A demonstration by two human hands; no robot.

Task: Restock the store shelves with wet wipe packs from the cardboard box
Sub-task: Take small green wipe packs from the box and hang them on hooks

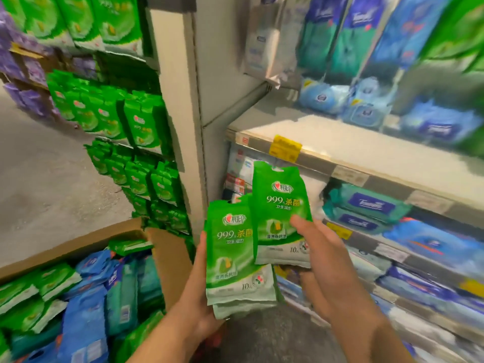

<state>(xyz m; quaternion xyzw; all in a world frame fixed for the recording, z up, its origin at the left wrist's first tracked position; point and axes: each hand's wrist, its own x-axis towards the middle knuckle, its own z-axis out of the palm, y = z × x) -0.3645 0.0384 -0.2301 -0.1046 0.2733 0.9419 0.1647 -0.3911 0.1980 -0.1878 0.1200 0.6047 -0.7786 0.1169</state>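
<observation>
Green wet wipe packs [281, 213], yellow shelf tag [285, 148], brown cardboard box [167, 255].

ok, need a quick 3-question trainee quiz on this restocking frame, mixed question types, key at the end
1. True or false: the left hand holds a stack of green wipe packs.
2. Multiple choice: the single green pack in the right hand is
A) lying in the cardboard box
B) raised above and to the right of the stack
C) hanging on a peg
3. Fill in: the open cardboard box sits to the person's ____ and holds green, blue and teal packs.

Key
1. True
2. B
3. left
</observation>
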